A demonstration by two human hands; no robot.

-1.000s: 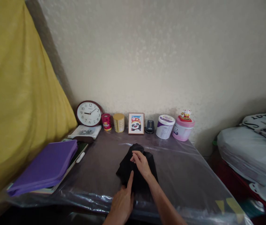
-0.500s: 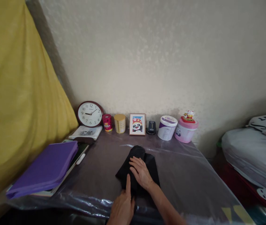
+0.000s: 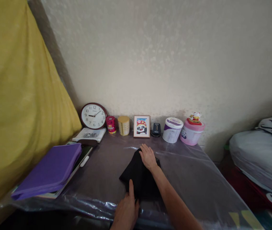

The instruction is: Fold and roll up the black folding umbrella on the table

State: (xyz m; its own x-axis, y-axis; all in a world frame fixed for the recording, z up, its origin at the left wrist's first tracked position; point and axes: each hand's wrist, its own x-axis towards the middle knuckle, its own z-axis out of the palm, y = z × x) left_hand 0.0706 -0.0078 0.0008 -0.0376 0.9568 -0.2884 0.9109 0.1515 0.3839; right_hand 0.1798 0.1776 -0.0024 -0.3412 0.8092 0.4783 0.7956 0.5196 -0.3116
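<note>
A folded black cloth (image 3: 136, 175) lies in the middle of a table covered with clear plastic sheet (image 3: 193, 179). My right hand (image 3: 147, 156) rests flat on the cloth's far end, fingers stretched out. My left hand (image 3: 127, 210) sits at the cloth's near edge, its index finger extended onto the fabric and the other fingers curled under.
Along the wall stand a clock (image 3: 93, 115), a red tin (image 3: 111, 124), a gold tin (image 3: 123, 125), a framed panda picture (image 3: 141, 126), a small black device (image 3: 156, 129), a white tub (image 3: 172, 129) and a pink tub (image 3: 192, 132). Purple folder (image 3: 51, 169) lies left; bedding (image 3: 258, 156) right.
My right hand has slid away from me along the cloth to its far end, flattening the raised fold. My left hand stays at the near edge.
</note>
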